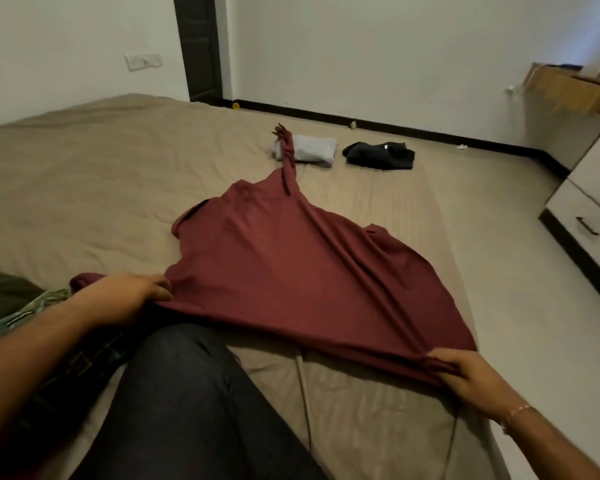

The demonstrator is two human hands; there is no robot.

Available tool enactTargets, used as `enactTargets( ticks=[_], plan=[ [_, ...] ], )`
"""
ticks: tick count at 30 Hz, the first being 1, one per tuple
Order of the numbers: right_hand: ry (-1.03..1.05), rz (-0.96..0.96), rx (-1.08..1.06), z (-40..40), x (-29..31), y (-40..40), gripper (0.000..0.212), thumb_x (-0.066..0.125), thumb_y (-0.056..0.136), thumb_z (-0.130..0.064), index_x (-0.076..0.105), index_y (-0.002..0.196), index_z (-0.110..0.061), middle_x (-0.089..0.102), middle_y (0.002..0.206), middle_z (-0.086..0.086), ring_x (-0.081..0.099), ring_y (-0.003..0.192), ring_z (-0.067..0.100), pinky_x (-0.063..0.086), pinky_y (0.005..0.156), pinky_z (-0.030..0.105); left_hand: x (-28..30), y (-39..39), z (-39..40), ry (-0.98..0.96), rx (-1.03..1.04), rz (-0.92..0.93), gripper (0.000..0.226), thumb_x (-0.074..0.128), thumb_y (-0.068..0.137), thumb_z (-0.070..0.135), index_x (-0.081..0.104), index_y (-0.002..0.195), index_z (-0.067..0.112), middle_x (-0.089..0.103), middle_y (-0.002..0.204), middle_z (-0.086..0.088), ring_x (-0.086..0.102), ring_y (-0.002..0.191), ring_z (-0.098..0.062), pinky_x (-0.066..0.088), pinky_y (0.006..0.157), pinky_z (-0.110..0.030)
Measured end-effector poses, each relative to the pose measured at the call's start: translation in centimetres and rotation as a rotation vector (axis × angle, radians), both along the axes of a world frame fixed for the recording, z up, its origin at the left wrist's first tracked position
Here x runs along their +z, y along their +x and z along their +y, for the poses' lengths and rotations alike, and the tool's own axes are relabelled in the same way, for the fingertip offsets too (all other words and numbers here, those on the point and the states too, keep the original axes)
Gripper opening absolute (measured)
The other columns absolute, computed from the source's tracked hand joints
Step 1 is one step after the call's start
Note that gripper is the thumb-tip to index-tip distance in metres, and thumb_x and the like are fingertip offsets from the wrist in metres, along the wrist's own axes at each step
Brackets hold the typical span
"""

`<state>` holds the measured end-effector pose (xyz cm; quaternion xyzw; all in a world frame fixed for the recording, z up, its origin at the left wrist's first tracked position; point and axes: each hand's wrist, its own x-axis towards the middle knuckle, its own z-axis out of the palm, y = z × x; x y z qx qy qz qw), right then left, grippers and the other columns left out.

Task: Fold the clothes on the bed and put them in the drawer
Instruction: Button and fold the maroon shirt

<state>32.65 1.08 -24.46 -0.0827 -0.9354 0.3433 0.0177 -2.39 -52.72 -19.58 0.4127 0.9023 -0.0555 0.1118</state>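
Observation:
A maroon shirt (291,265) lies spread on the beige bed (84,174), one long sleeve stretched toward the far side. My left hand (125,299) grips its near left edge, fingers curled into the cloth. My right hand (465,375) pinches the near right corner, pulling the hem taut. A folded grey garment (314,148) and a folded black garment (381,155) lie on the far part of the bed. A white drawer unit (593,216) with a dark handle stands at the right.
My knee in dark trousers (187,393) rests on the bed below the shirt. More clothes, green patterned and dark (21,306), lie at the left. A dark door (201,46) is behind the bed, a wicker basket (565,88) at upper right.

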Motion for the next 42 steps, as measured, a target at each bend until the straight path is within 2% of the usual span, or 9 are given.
enactTargets(
  ticks=[2, 5, 9, 12, 19, 24, 29, 37, 42],
  plan=[
    [-0.117, -0.065, 0.044, -0.5, 0.3, 0.4, 0.010, 0.077, 0.092, -0.029, 0.079, 0.099, -0.036, 0.078, 0.095, -0.006, 0.075, 0.095, 0.020, 0.054, 0.085, 0.032, -0.2, 0.4, -1.2, 0.034, 0.067, -0.110, 0.039, 0.066, 0.083, 0.022, 0.072, 0.113, 0.046, 0.071, 0.118, 0.018, 0.068, 0.103, -0.003, 0.050, 0.088, -0.022],
    [-0.280, -0.223, 0.051, -0.3, 1.7, 0.6, 0.068, 0.072, 0.078, -0.075, 0.077, 0.090, -0.008, 0.075, 0.084, 0.007, 0.067, 0.083, 0.014, 0.052, 0.078, 0.031, 0.7, 0.9, -1.4, 0.153, 0.127, -0.329, 0.032, 0.067, 0.082, 0.009, 0.076, 0.087, 0.039, 0.076, 0.090, 0.013, 0.071, 0.085, -0.002, 0.056, 0.083, -0.029],
    [-0.471, -0.209, -0.117, -0.2, 4.6, -0.2, 0.078, 0.085, 0.056, -0.075, 0.080, 0.090, -0.005, 0.078, 0.089, 0.005, 0.070, 0.078, 0.014, 0.053, 0.074, 0.018, 4.5, 0.1, 0.3, 0.311, 0.226, -0.522, 0.015, 0.089, 0.077, 0.020, 0.078, 0.079, 0.030, 0.076, 0.074, -0.002, 0.073, 0.069, -0.018, 0.056, 0.069, -0.028],
    [-0.593, -0.203, -0.321, -0.2, 6.4, -2.0, 0.023, 0.072, 0.091, -0.035, 0.078, 0.102, -0.015, 0.079, 0.100, 0.007, 0.076, 0.082, 0.020, 0.058, 0.075, 0.031, 7.4, -2.7, 3.1, 0.411, 0.265, -0.472, 0.030, 0.086, 0.065, 0.043, 0.077, 0.084, 0.022, 0.074, 0.069, -0.010, 0.071, 0.062, -0.026, 0.056, 0.060, -0.031],
    [-0.190, -0.169, -0.583, 3.8, 4.6, -10.2, 0.024, 0.060, 0.104, -0.024, 0.075, 0.104, -0.006, 0.077, 0.102, 0.019, 0.072, 0.098, 0.041, 0.056, 0.091, 0.050, 6.3, -11.7, 13.4, 0.180, 0.319, -0.029, 0.022, 0.082, 0.080, 0.040, 0.072, 0.095, 0.026, 0.075, 0.090, 0.001, 0.069, 0.084, -0.019, 0.057, 0.084, -0.041],
    [0.710, -0.067, -0.563, 1.9, 2.5, -12.1, 0.043, 0.068, 0.089, -0.039, 0.060, 0.128, -0.023, 0.064, 0.124, 0.007, 0.060, 0.110, 0.034, 0.047, 0.092, 0.051, 0.7, -8.4, 18.8, 0.163, 0.137, 0.294, 0.096, 0.073, 0.078, 0.064, 0.027, 0.157, 0.034, 0.025, 0.163, -0.008, 0.025, 0.148, -0.033, 0.028, 0.115, -0.057],
    [0.626, 0.076, -0.003, -3.8, -1.9, -9.5, 0.069, 0.060, 0.090, -0.053, 0.046, 0.153, -0.028, 0.045, 0.157, -0.002, 0.044, 0.142, 0.018, 0.035, 0.118, 0.051, -5.0, -2.0, 15.4, 0.151, -0.418, 0.110, 0.078, 0.047, 0.093, 0.064, 0.024, 0.162, 0.037, 0.012, 0.173, 0.003, 0.019, 0.156, -0.019, 0.027, 0.119, -0.045],
    [0.763, -0.168, -0.031, -2.7, -5.5, -8.8, 0.080, 0.021, 0.092, -0.081, 0.015, 0.163, -0.044, 0.006, 0.172, -0.014, 0.005, 0.159, 0.015, 0.006, 0.123, 0.062, -5.6, -4.3, 8.3, 0.070, 0.229, 0.301, 0.081, 0.064, 0.078, 0.045, 0.048, 0.152, 0.019, 0.048, 0.154, -0.014, 0.043, 0.142, -0.034, 0.033, 0.114, -0.055],
    [0.672, -0.240, -0.068, -2.8, -5.2, -9.6, 0.090, 0.012, 0.081, -0.084, 0.008, 0.163, -0.045, -0.001, 0.172, -0.015, -0.003, 0.158, 0.011, 0.003, 0.123, 0.064, -3.2, -0.9, 4.9, 0.515, 0.219, 0.380, 0.064, 0.062, 0.085, 0.042, 0.056, 0.144, 0.018, 0.053, 0.148, -0.005, 0.049, 0.136, -0.028, 0.040, 0.109, -0.046]
  ],
)
